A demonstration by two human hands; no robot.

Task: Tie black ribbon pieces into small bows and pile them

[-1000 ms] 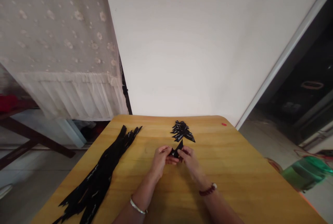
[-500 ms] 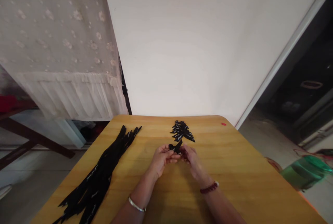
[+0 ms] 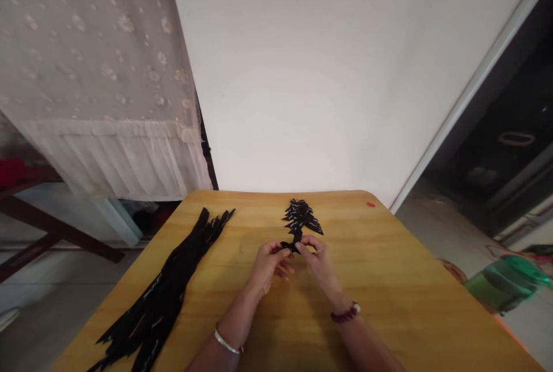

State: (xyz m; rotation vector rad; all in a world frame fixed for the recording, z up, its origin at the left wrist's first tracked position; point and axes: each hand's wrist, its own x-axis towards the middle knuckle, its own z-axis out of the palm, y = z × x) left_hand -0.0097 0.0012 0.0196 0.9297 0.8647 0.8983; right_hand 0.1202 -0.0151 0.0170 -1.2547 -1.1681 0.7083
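A short black ribbon bow (image 3: 292,245) is held between my two hands above the middle of the table. My left hand (image 3: 268,264) pinches its left side between thumb and index finger, the other fingers curled loosely below. On its right side, my right hand (image 3: 317,257) grips it with thumb and fingertips. Just beyond my hands lies a small pile of black ribbon bows (image 3: 300,215) with white lettering. To the left, a bundle of long black ribbon strips (image 3: 168,285), also with white print, stretches along the table.
The wooden table (image 3: 389,297) meets a white wall (image 3: 294,84) at its far edge. A small red piece (image 3: 370,204) lies near the far right corner. A lace curtain (image 3: 108,72) hangs at left; a green translucent container (image 3: 501,285) stands on the floor at right.
My right hand has shifted its hold on the ribbon, its fingers now higher on it. The left hand's lower fingers have come away from beneath the bow. Both piles stay put.
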